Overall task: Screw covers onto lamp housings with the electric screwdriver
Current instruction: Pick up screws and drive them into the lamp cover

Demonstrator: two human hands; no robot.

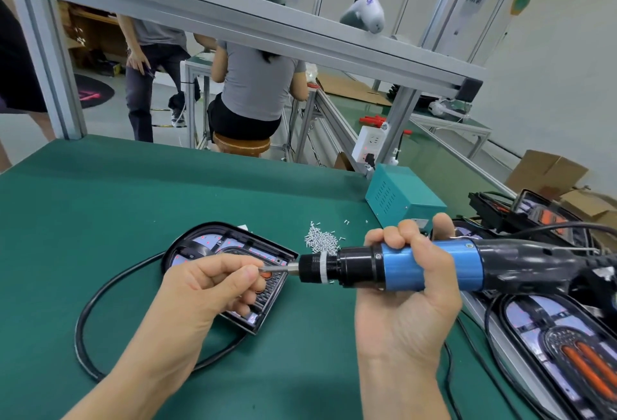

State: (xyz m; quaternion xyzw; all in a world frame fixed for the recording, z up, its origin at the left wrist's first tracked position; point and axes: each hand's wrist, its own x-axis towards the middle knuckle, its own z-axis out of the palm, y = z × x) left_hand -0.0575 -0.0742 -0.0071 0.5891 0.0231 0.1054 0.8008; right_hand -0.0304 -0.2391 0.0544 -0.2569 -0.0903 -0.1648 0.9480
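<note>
Both busy at frame centre: right hand gripping screwdriver sideways, left hand pinching its bit above lamp.

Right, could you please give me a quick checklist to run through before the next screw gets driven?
1. Screwdriver gripped firmly by the right hand: ok.
2. Left hand fingertips at the bit, seating a screw: cannot tell, fingers hide the tip.
3. Screwdriver upright over the housing: not ok, it lies level.
4. Housing flat on the mat: ok.
5. Spare screws within reach: ok.
6. Cable away from the work spot: ok.
</note>
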